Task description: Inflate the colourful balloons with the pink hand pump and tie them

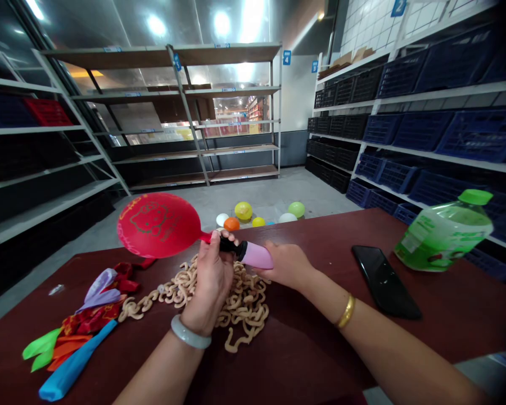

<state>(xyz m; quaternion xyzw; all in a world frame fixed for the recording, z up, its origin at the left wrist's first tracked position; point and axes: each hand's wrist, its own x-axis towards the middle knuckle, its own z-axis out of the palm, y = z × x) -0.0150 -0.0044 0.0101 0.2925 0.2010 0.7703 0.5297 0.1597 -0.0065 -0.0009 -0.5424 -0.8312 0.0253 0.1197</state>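
A partly inflated red balloon (160,225) with a printed cartoon figure points left, its neck on the black nozzle end of a pink hand pump (257,256). My left hand (215,267) is closed around the balloon's neck and the pump's black end. My right hand (289,263) grips the pink body of the pump; some of its fingers are hidden behind it. Under my hands lies a heap of beige curled, chain-like pieces (247,309). Uninflated balloons in purple, red, green, orange and blue (78,360) lie to the left on the dark red table (312,349).
A black phone (385,281) and a green-capped bottle (447,230) stand or lie on the table's right side. Several inflated balloons (243,211) are on the floor beyond. Shelves (236,152) and blue crates (421,132) line the room.
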